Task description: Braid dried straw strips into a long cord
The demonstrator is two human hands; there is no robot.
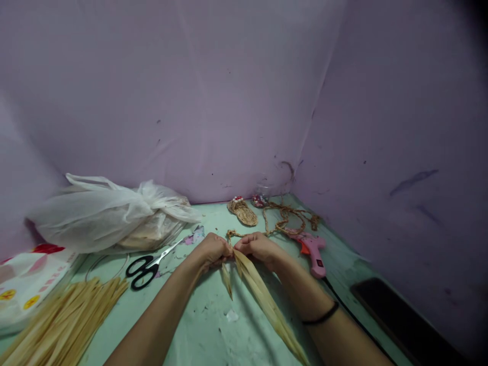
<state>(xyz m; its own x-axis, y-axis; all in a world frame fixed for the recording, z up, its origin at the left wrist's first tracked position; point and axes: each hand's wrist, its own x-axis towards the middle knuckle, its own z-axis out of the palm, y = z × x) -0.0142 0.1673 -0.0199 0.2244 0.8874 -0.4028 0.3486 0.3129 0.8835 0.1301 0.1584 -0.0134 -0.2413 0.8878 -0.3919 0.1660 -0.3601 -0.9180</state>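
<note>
My left hand [212, 250] and my right hand [258, 247] meet at the middle of the pale green table [213, 330], both pinching the upper ends of dried husk strips [263, 297]. The long tan strips trail from my fingers toward me and to the right; a shorter strip [227, 280] hangs below my left hand. A thin braided end [233, 234] of the same material pokes out just beyond my knuckles. A dark band circles my right wrist [322, 318].
Black-handled scissors [147, 268] lie left of my hands. A bundle of husk strips [64, 323] fills the near left, behind it a white plastic bag [110, 216]. A small woven sandal [243, 211], braided cord [287, 217], pink glue gun [313, 252] and dark phone [400, 317] lie right.
</note>
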